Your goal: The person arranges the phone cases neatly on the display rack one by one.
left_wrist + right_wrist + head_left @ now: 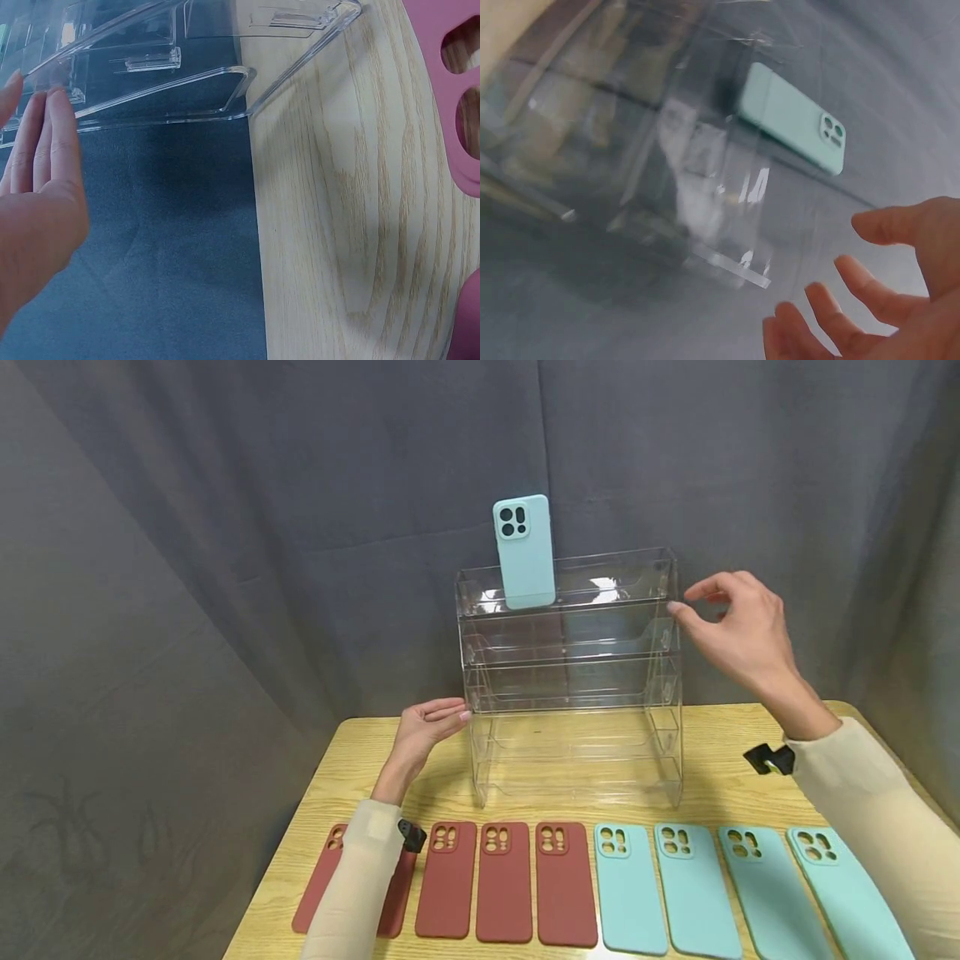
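A clear tiered display rack (570, 702) stands on the table, its several shelves see-through. In its top tier a light turquoise phone case (527, 556) stands upright, slightly tilted, left of the middle. The left hand (431, 724) reaches to the rack's left side, its straight fingertips at the clear edge; the left wrist view shows these fingers (64, 139) extended against the plastic. Beside the rack's upper right corner, the right hand (742, 627) is raised with thumb and fingers spread and loosely bent. Nothing lies between them, and the right wrist view shows them apart from the rack.
Along the table's front lie several dark red phone cases (504, 889) on the left and several turquoise cases (697, 893) on the right. The left forearm partly covers the leftmost red ones. A grey curtain (360, 510) hangs behind the wooden table (420, 785).
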### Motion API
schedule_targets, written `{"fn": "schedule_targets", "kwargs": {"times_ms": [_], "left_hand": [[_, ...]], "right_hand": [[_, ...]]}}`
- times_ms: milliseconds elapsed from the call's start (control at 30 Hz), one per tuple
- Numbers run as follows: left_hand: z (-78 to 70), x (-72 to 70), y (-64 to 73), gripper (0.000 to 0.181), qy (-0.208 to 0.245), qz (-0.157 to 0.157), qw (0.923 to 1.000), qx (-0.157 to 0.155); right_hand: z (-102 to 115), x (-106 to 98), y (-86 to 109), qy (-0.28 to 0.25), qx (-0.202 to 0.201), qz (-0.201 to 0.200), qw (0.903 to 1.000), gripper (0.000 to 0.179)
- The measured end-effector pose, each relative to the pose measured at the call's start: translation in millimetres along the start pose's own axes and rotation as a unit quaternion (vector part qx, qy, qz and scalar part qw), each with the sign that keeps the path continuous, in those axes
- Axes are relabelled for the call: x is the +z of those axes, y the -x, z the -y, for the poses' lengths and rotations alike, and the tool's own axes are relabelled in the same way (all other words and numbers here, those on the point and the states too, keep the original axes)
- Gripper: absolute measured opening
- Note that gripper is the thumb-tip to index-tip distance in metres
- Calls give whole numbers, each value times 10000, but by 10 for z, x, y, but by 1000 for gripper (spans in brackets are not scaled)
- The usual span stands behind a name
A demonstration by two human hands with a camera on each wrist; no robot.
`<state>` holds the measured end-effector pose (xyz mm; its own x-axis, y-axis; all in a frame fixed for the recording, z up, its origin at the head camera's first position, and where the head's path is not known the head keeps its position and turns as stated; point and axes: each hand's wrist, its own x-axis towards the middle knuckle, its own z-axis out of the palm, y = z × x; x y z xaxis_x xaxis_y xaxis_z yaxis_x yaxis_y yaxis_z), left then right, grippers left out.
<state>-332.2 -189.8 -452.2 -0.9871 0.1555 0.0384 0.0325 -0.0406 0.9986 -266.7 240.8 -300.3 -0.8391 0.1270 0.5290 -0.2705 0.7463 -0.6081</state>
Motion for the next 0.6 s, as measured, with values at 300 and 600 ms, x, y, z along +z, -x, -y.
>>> {"fn": "schedule_targets", "kwargs": {"times_ms": [300,600], "left_hand": [[-41,-27,-10,41,56,-1,10000,-12],[-43,-87,63,40,-157,-45,9998,-81]], "right_hand": [[-626,-265,698,417,150,441,9980,33],[-1152,-287,1251,964,233,915,9909,34]]}}
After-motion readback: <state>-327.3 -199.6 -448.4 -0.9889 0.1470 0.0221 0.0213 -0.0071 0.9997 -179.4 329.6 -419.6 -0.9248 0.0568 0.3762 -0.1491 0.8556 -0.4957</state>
